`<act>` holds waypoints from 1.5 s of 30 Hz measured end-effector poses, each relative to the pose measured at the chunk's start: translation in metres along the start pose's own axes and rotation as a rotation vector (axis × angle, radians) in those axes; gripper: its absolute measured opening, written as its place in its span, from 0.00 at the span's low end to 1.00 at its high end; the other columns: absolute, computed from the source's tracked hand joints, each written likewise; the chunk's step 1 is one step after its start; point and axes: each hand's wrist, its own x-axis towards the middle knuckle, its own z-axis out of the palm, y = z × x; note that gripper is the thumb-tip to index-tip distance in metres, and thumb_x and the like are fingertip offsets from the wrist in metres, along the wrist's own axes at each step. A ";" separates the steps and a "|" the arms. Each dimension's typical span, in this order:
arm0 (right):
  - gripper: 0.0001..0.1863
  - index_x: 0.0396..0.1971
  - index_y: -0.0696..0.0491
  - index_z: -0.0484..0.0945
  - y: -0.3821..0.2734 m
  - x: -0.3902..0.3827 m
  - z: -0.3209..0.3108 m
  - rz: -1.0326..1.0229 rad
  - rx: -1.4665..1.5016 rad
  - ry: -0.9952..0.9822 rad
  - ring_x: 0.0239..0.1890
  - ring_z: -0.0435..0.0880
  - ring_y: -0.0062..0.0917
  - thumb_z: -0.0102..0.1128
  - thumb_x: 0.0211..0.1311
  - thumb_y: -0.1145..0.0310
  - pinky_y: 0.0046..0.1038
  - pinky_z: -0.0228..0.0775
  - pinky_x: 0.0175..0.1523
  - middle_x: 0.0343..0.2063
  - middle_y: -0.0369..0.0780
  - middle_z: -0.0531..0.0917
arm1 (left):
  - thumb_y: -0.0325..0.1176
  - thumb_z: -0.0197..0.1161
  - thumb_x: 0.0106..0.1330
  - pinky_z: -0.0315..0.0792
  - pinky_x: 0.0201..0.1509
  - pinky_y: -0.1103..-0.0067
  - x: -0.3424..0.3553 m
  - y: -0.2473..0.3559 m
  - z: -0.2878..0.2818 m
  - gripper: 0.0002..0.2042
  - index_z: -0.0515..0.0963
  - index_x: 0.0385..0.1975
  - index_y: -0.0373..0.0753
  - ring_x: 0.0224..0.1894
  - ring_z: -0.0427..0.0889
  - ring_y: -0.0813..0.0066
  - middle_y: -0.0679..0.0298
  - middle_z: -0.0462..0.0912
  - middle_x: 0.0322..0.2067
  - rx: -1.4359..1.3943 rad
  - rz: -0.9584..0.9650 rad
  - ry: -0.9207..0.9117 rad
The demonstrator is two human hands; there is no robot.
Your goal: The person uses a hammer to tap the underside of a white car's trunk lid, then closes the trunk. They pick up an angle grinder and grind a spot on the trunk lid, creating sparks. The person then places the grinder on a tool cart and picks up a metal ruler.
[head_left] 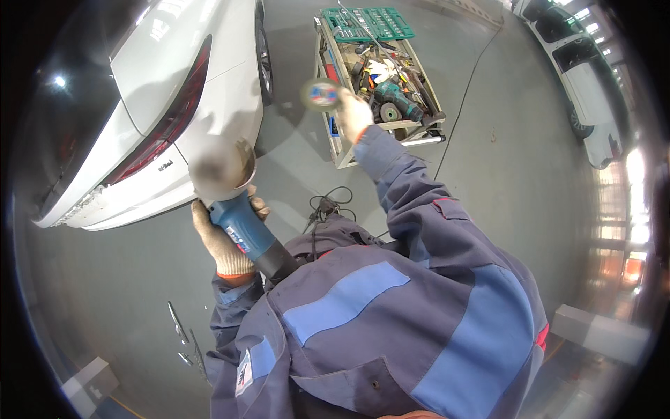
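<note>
My left hand (218, 241), in a pale knitted glove, is wrapped round the body of a blue angle grinder (246, 229). The grinder's dark rear end rests near my chest, and its head points toward the white car. A round, blurred disc shape (215, 170) shows at the head beside a metal guard (248, 164). My right hand (354, 115), gloved too, reaches forward and pinches a thin round abrasive disc (320, 94) by its edge. That disc has a coloured label in the middle and is slightly smeared by motion, apart from the grinder.
A white car (230, 91) with a red tail light stands at the left. Ahead, a tool cart (340, 150) carries a green socket set (370, 24), a teal power tool (398, 98) and loose tools. Cables (328, 206) lie on the floor. Another white vehicle (583, 80) stands far right.
</note>
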 end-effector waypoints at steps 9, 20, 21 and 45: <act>0.23 0.62 0.57 0.85 0.135 0.121 -0.187 0.185 -0.435 0.018 0.58 0.90 0.38 0.58 0.80 0.56 0.38 0.79 0.65 0.55 0.48 0.92 | 0.73 0.54 0.75 0.88 0.39 0.67 -0.016 -0.014 -0.030 0.44 0.72 0.68 0.32 0.38 0.86 0.58 0.48 0.81 0.51 -0.155 0.100 0.040; 0.18 0.55 0.43 0.82 0.059 0.097 -0.203 -0.361 -1.840 -0.472 0.56 0.89 0.37 0.58 0.75 0.50 0.42 0.78 0.64 0.51 0.43 0.90 | 0.74 0.62 0.71 0.87 0.45 0.67 -0.035 -0.023 -0.023 0.48 0.71 0.65 0.26 0.41 0.85 0.60 0.49 0.80 0.51 -0.291 0.138 -0.024; 0.20 0.55 0.45 0.80 0.053 0.101 -0.205 -0.488 -1.875 -0.521 0.55 0.90 0.39 0.65 0.72 0.49 0.45 0.78 0.62 0.49 0.45 0.90 | 0.74 0.63 0.70 0.86 0.45 0.66 -0.036 -0.026 -0.022 0.49 0.71 0.63 0.24 0.41 0.84 0.60 0.48 0.80 0.51 -0.379 0.102 -0.049; 0.31 0.68 0.65 0.73 -0.174 -0.128 0.134 0.159 -0.253 -1.111 0.21 0.67 0.11 0.72 0.75 0.64 0.20 0.62 0.27 0.28 0.29 0.75 | 0.75 0.52 0.76 0.93 0.44 0.56 -0.042 -0.047 -0.030 0.47 0.75 0.65 0.26 0.39 0.93 0.44 0.35 0.87 0.50 -0.446 0.068 -0.114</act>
